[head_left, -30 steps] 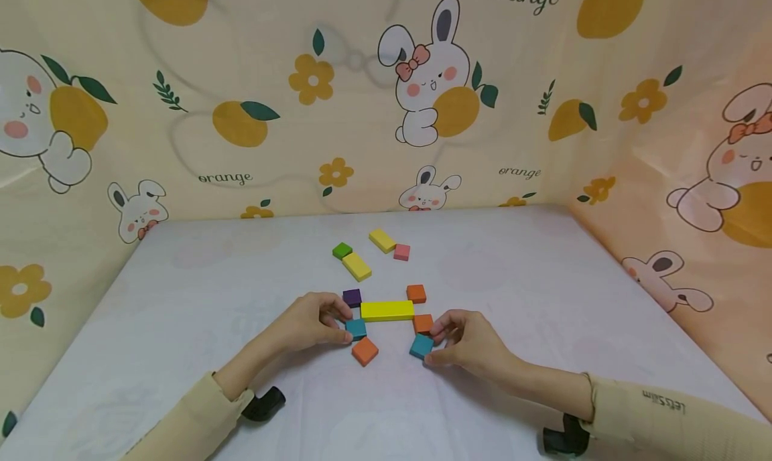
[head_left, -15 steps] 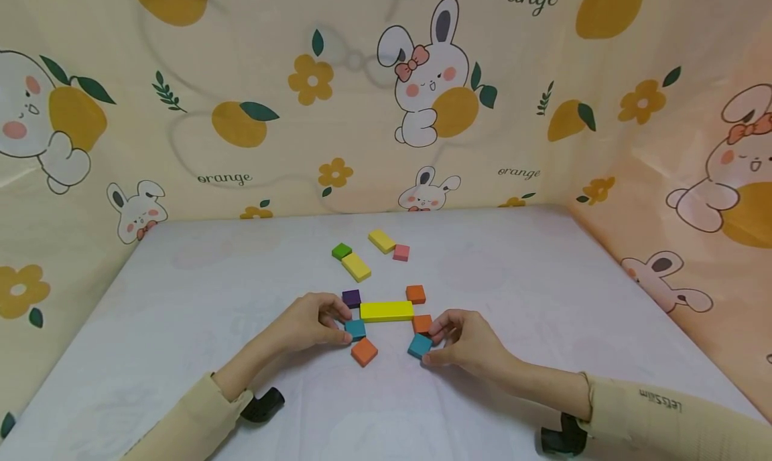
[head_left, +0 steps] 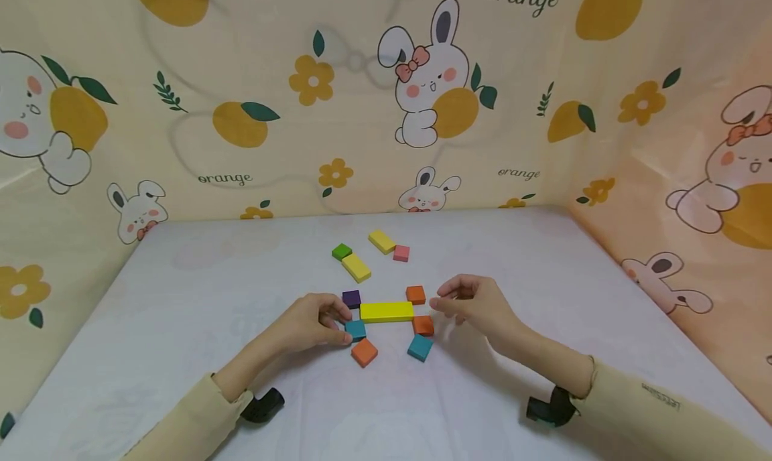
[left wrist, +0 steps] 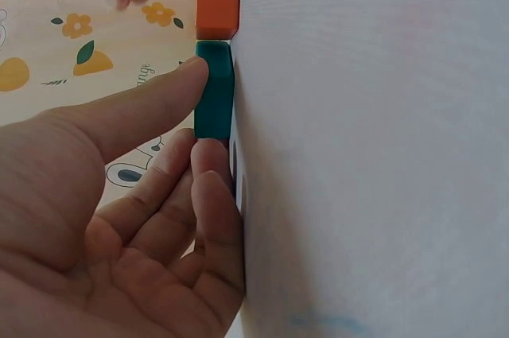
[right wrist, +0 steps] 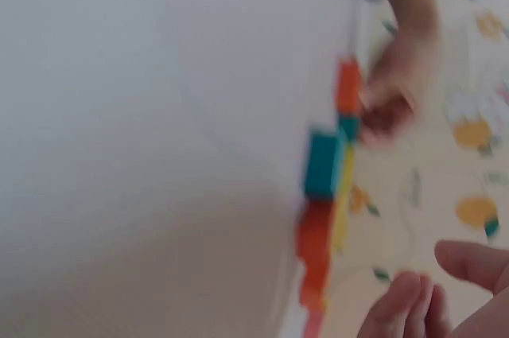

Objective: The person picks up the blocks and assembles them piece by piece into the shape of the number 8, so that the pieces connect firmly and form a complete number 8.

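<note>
My left hand [head_left: 315, 320] pinches a small teal block [head_left: 356, 330] at the left end of a long yellow block [head_left: 387, 311]. In the left wrist view, the thumb lies on this block's near side, with the fingers past its other end. An orange block [head_left: 364, 352] touches it in front. My right hand [head_left: 479, 305] is raised at the right of the blocks, holding nothing, its fingers loosely bent. Nearest to it are an orange block [head_left: 415, 295] and a second orange block [head_left: 423, 325]. Another teal block [head_left: 419, 347] lies tilted in front of the latter.
A purple block [head_left: 351, 299] stands behind the left fingers. Farther back, a green block [head_left: 342, 251] touches a yellow block [head_left: 356, 268], and a pink block [head_left: 401, 253] touches another yellow block [head_left: 382, 241]. The white tabletop [head_left: 241, 267] meets a printed backdrop [head_left: 271, 66].
My right hand has let go of the right teal block and moved up and away from it. That block has turned slightly and shifted a little left. My left hand stays in place.
</note>
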Demonstrator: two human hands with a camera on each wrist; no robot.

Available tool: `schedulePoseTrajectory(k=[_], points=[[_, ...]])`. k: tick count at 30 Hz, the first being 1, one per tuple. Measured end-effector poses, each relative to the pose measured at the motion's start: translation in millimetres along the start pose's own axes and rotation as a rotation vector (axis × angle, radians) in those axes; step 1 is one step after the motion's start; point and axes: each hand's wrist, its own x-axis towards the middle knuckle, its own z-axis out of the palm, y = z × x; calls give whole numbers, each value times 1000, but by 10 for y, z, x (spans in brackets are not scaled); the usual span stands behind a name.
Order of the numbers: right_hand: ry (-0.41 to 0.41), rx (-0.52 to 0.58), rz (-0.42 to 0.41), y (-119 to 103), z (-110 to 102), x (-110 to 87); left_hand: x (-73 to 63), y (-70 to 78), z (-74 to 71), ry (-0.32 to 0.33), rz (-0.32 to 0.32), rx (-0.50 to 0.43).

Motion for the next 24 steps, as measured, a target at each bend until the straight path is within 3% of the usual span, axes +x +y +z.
schedulePoseTrajectory(k=[3,9,12,24], points=[[-2,10,-25,-37,-45,194,-8,-7,-6,2,0,2],[-28,-118,-101,17,-90,555,-9,-30,-11,-2,4,-6],[-46,-124,-118,38,-101,685,-8,-33,-10,-5,8,-10],[-92,-71,-132,-25,-25,916,10,-27,-4,-1,6,6]])
